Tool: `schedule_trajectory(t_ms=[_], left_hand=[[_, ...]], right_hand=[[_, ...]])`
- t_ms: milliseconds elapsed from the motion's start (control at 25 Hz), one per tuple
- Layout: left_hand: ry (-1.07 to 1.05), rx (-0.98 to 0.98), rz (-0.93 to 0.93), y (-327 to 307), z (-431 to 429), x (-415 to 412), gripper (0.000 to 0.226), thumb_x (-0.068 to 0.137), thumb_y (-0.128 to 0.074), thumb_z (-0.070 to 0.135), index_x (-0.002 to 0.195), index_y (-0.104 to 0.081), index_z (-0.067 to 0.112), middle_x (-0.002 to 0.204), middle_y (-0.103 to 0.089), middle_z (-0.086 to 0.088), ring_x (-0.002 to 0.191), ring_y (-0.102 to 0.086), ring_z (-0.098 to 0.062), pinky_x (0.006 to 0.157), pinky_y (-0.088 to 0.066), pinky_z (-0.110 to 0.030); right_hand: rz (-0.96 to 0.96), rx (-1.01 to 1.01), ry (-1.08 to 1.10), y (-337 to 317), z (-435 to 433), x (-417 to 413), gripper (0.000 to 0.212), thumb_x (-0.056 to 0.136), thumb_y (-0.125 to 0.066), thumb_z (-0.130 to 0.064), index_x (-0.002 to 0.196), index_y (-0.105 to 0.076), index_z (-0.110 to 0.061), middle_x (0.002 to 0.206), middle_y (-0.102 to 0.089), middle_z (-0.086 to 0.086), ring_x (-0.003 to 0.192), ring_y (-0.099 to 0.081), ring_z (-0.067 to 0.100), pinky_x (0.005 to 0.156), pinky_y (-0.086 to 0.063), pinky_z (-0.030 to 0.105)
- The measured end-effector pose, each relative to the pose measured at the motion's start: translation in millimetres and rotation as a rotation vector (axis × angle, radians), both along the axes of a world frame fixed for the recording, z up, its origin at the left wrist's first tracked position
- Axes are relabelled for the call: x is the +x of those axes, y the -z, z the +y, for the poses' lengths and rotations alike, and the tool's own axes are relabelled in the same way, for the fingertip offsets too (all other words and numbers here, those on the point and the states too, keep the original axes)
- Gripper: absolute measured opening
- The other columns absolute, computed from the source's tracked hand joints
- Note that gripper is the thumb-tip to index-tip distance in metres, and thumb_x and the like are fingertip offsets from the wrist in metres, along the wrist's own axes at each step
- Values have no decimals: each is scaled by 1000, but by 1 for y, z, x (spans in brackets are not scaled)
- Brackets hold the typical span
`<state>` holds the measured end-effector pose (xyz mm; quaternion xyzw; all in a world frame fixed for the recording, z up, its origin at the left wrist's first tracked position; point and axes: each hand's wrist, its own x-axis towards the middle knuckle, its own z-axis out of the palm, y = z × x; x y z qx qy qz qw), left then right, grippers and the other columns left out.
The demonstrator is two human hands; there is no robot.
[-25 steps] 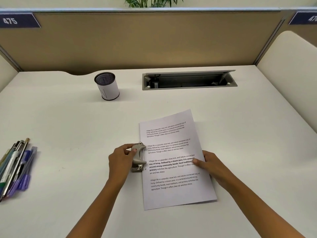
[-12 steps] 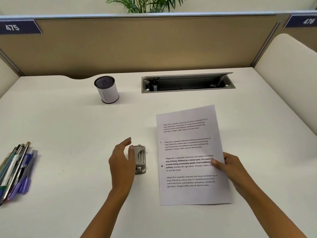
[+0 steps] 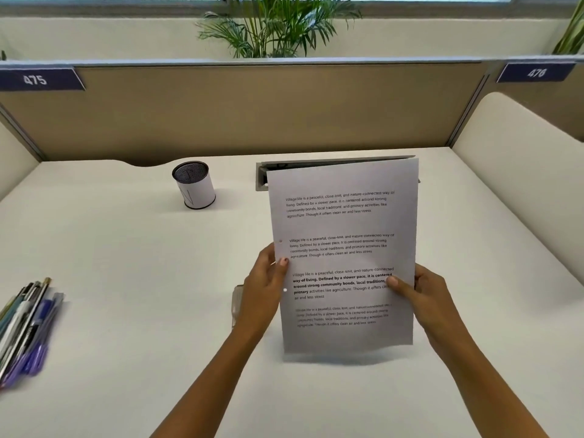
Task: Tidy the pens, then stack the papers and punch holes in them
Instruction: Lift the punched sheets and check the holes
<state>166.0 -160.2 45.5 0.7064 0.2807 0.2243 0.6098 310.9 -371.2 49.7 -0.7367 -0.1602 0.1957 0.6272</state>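
I'm holding papers point(image 3: 344, 248) upright, centre frame, long axis vertical: left hand point(image 3: 264, 289) pinching punched edge, right hand point(image 3: 423, 295) pinching opposite edge; punch point(image 3: 237, 303) lying beside left hand.

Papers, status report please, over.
Left hand and right hand grip the papers by the side edges, held upright. Two punched holes on left edge. Pens lie loose, outside the cup; nothing in the way.

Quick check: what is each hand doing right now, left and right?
Left hand: holding the papers by their left edge.
Right hand: holding the papers by their right edge.
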Motion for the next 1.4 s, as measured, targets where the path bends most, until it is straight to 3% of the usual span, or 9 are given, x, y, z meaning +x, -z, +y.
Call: schedule_trajectory(t_ms=[80,160,360,600,840,1000,1160,1320,1400], left_hand=[[-48,60,-17,-7,-3,7,23,98,-46,27,108,-59,11,103,-70,1,95,-68,-15,76,-58,-28],[-89,165,-60,-17,-5,13,23,98,-47,26,98,-60,7,95,-71,-4,86,-68,-19,73,-59,-35],[-131,237,-248,-28,-15,22,18,96,-48,28,94,-60,15,88,-70,6,76,-65,-8,64,-59,-27],[-151,208,-185,2,-32,17,11,95,-52,21,86,-53,28,85,-68,6,77,-63,-11,63,-57,-31],[-191,226,-262,2,-38,15,15,95,-51,25,88,-53,38,88,-67,15,82,-64,-6,63,-53,-13],[-224,199,-209,13,-44,11,17,94,-54,18,88,-54,34,85,-68,13,77,-60,-5,62,-48,-11],[-204,157,-223,21,-47,9,16,94,-52,19,93,-56,34,94,-69,12,87,-63,-7,69,-53,-15],[-193,137,-199,28,-49,7,12,95,-52,15,95,-59,24,91,-69,8,85,-62,-7,69,-52,-15],[-207,142,-189,26,-46,6,13,95,-52,15,92,-58,25,87,-69,12,81,-63,-6,64,-52,-14]], right_hand=[[-39,51,6,-3,3,-3,18,88,-64,-7,93,-70,-23,89,-77,-9,78,-72,9,62,-57,19],[-83,85,44,-6,6,-4,15,88,-65,-8,93,-70,-21,88,-76,-10,76,-71,7,61,-56,17],[-168,141,125,-17,7,8,17,86,-66,-6,87,-68,-23,83,-75,-15,73,-69,2,62,-54,13],[-140,103,154,4,2,6,15,84,-69,-6,94,-68,-17,93,-74,-5,87,-69,18,75,-53,22],[-154,98,192,10,-2,7,17,84,-69,-7,81,-66,-23,79,-75,-12,71,-67,4,63,-51,13],[-125,61,194,22,-5,0,18,85,-68,-6,80,-67,-23,82,-74,-8,77,-67,15,69,-48,20],[-117,79,185,25,-9,1,21,86,-67,-7,84,-68,-27,84,-76,-13,78,-69,6,70,-50,15],[-101,29,169,29,-9,-1,20,86,-67,-6,84,-68,-26,86,-75,-8,87,-69,21,81,-53,32],[-185,21,144,21,-9,0,26,87,-66,-5,83,-67,-30,83,-75,-15,82,-69,15,74,-53,21]])
